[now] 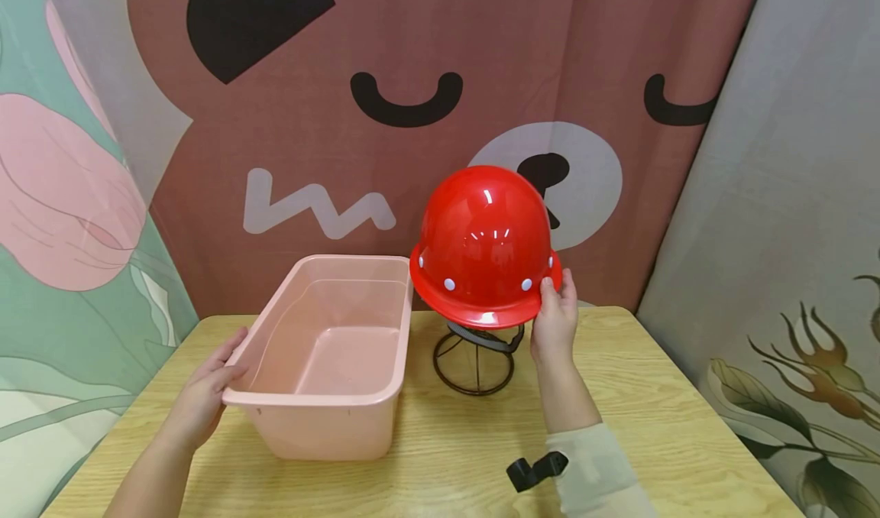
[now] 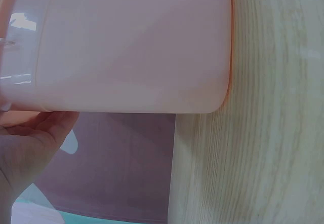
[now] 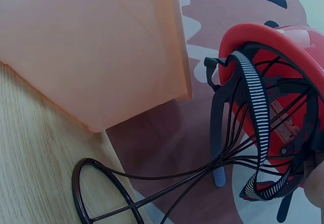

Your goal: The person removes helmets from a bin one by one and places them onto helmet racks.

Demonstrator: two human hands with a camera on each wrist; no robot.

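Note:
A glossy red hard hat (image 1: 486, 243) sits over a dark wire stand (image 1: 474, 384) with a round base. My right hand (image 1: 555, 319) pinches the right side of its brim, thumb in front and fingers behind. In the right wrist view the hat's underside shows a black harness and a striped chin strap (image 3: 255, 102), with the stand's wires running up inside. To the left stands a pink plastic bin (image 1: 312, 430), upright. My left hand (image 1: 199, 396) grips its left rim near the front corner, thumb over the edge and fingers along the outer wall.
The wooden table (image 1: 467, 457) carries the bin and the stand, which are close side by side. Behind them hangs a curtain (image 1: 330, 144) with a bear face, near the table's back edge. Floral curtains (image 1: 791, 273) flank both sides.

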